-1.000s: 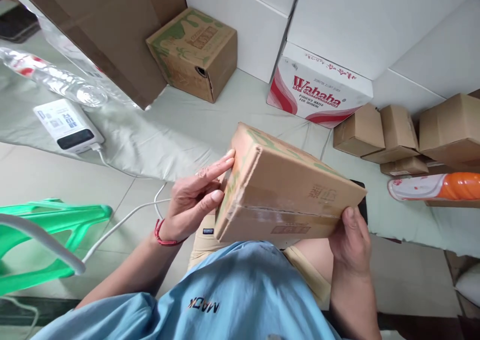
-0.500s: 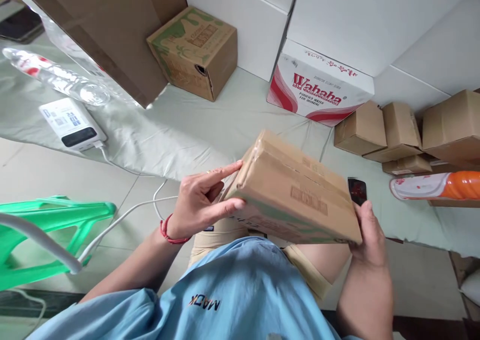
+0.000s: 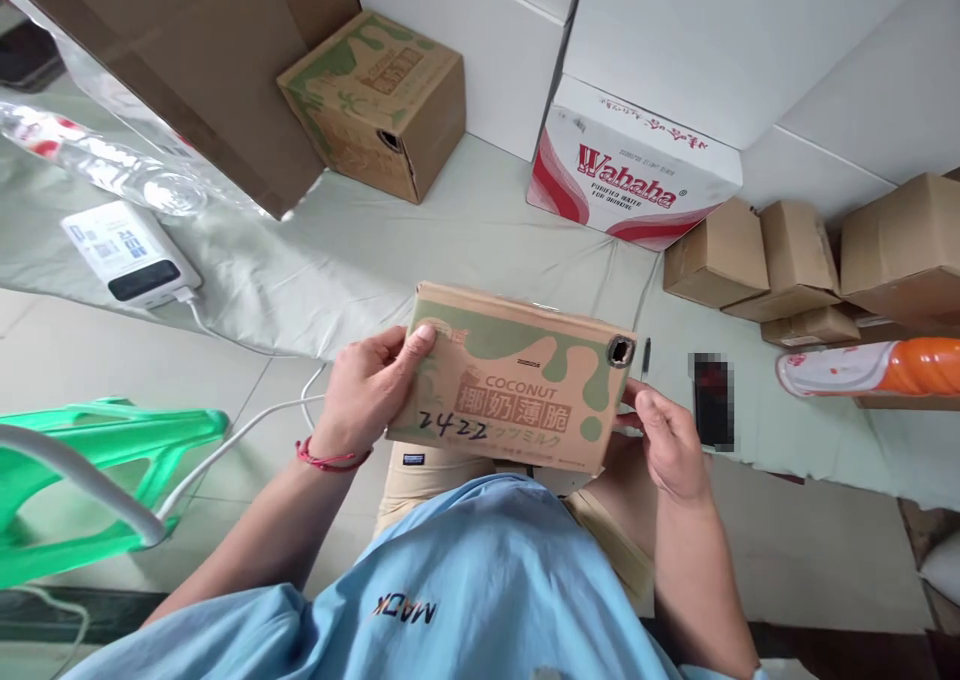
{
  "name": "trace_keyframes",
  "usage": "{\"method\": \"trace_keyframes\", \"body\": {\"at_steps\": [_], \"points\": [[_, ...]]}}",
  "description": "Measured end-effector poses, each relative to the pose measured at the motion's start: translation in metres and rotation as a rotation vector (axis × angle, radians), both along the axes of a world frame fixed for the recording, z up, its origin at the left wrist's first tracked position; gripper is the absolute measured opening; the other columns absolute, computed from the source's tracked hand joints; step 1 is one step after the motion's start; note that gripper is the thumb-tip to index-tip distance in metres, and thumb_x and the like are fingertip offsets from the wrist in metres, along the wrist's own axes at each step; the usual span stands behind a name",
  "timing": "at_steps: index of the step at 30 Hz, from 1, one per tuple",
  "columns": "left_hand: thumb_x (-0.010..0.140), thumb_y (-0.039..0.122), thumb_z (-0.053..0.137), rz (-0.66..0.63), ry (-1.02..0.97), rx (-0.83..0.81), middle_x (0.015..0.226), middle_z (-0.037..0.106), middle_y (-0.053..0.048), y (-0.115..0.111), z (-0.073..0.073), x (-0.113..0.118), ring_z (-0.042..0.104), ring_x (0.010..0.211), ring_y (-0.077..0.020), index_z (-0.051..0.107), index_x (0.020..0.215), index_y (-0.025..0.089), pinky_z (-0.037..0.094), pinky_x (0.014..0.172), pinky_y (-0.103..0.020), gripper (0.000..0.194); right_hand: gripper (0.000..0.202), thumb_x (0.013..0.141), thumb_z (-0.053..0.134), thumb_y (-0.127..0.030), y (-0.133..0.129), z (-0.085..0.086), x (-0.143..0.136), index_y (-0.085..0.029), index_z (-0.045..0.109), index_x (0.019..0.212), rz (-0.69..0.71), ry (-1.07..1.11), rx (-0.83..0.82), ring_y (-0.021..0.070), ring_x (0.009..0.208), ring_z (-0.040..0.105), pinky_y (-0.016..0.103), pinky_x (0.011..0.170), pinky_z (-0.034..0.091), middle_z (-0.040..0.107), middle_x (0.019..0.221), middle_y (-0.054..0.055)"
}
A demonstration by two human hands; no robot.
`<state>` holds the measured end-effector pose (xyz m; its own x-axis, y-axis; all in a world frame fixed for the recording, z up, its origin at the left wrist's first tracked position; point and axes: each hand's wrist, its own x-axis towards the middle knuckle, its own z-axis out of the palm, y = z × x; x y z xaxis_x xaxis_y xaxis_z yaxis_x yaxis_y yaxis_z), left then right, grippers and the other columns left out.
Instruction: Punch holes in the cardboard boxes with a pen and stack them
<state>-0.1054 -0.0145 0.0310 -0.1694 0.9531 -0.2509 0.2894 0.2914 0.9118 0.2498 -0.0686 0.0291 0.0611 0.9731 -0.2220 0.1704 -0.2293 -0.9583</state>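
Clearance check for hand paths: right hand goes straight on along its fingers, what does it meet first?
Likely the right edge of the COCONUT carton marked 2422. The fingers of the right hand point toward it; whether they touch or pass behind is unclear.

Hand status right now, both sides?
Left hand: closed on the coconut box, thumb on its printed face.
Right hand: at the box's right edge; whether it grips cannot be told.

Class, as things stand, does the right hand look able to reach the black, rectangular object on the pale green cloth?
Probably yes: the black object lies near the right hand, with nothing visible between them. The left hand grips the brown, green-printed cardboard box; whether the right also helps is unclear.
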Motion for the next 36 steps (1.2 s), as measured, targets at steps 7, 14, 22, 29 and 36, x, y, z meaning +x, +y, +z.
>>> {"method": "trace_keyframes", "body": {"at_steps": [7, 14, 22, 29, 36], "points": [[0.095, 0.054, 0.071, 0.005, 0.144, 0.264, 0.114, 0.077, -0.009, -0.001, 0.008, 0.008, 0.067, 0.074, -0.0155, 0.076, 0.118, 0.021, 0.060, 0.069, -0.031, 0.040, 0.048, 0.100, 0.057, -0.053, 0.055, -0.029, 0.030, -0.016, 0.078, 0.121, -0.324, -0.786, -0.051, 0.0270, 0.091, 0.076, 0.042, 0.092, 0.058, 0.081, 0.114, 0.016], [0.098, 0.010, 0.069, -0.270, 0.390, 0.951, 0.116, 0.080, -0.008, -0.017, 0.039, 0.057, 0.074, 0.109, -0.0229, 0.071, 0.106, 0.019, 0.061, 0.101, -0.042, 0.012, 0.023, 0.089, 0.070, -0.037, 0.084, -0.064, 0.065, -0.017, 0.077, 0.099, -0.267, -0.989, -0.273, 0.0301, 0.094, 0.072, 0.037, 0.087, 0.048, 0.078, 0.089, 0.012], [0.110, 0.038, 0.057, -0.705, 0.645, 0.819, 0.161, 0.062, -0.013, 0.011, 0.026, 0.125, 0.051, 0.157, -0.0348, 0.073, 0.134, 0.013, 0.040, 0.132, -0.061, 0.038, 0.017, 0.073, 0.075, -0.032, 0.078, -0.071, 0.067, -0.020, 0.069, 0.085, -0.412, -0.749, -0.175, 0.0241, 0.076, 0.064, 0.034, 0.077, 0.045, 0.066, 0.067, 0.002], [0.103, 0.071, 0.058, -0.935, 0.740, 0.653, 0.178, 0.036, -0.015, 0.013, 0.016, 0.131, 0.032, 0.168, -0.0408, 0.051, 0.164, 0.019, 0.016, 0.133, -0.082, 0.081, 0.049, 0.077, 0.058, -0.052, 0.048, -0.057, 0.073, -0.020, 0.067, 0.112, -0.579, -0.231, 0.015, 0.0095, 0.046, 0.032, 0.022, 0.045, 0.029, 0.053, 0.064, -0.008], [0.093, 0.069, 0.076, -0.983, 0.775, 0.611, 0.181, 0.028, -0.016, 0.015, 0.018, 0.133, 0.026, 0.170, -0.0412, 0.044, 0.169, 0.020, 0.012, 0.132, -0.085, 0.096, 0.032, 0.066, 0.081, -0.022, 0.054, -0.011, 0.051, -0.019, 0.077, 0.098, -0.577, 0.572, 0.286, 0.0053, 0.053, 0.048, 0.014, 0.045, 0.039, 0.062, 0.070, -0.004]]}}
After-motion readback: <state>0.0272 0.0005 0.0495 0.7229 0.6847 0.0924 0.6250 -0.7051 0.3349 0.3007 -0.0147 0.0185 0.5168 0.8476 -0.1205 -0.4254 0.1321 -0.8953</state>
